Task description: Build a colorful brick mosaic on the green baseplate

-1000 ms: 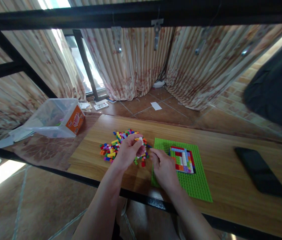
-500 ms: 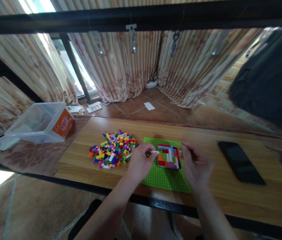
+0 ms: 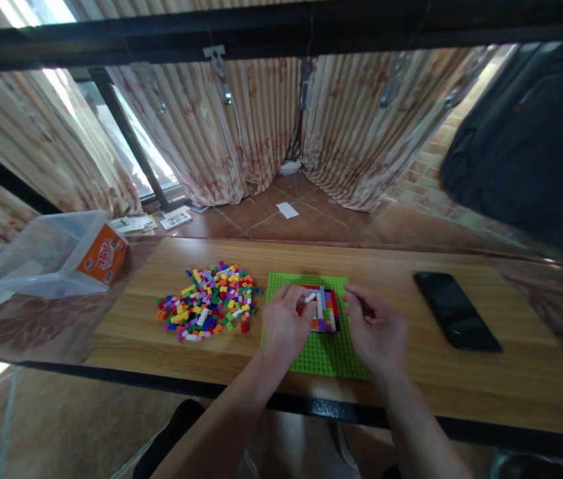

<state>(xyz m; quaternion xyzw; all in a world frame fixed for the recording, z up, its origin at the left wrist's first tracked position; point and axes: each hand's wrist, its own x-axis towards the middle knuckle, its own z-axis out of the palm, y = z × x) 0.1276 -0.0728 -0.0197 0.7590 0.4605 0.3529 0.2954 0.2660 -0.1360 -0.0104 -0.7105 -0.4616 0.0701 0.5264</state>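
A white toy brick is pinched between the thumb and forefinger of my left hand, over the left part of a multicoloured brick build. That build, of red, blue, white, orange and purple bricks, sits on a green studded baseplate. At the right edge of the baseplate is my right hand, its fingers curled with thumb and forefinger close together. Whether anything is between those fingertips I cannot make out. My left hand covers part of the build's left side.
Left of the baseplate lies a pile of loose coloured bricks on the wooden tabletop. A black phone rests at the right. Beyond the left end stands a clear plastic bin. A dark bar crosses above.
My left hand has moved over the build with the white toy brick, covering its left side. My right hand stays beside the build, fingers still curled. The whole view has shifted slightly.
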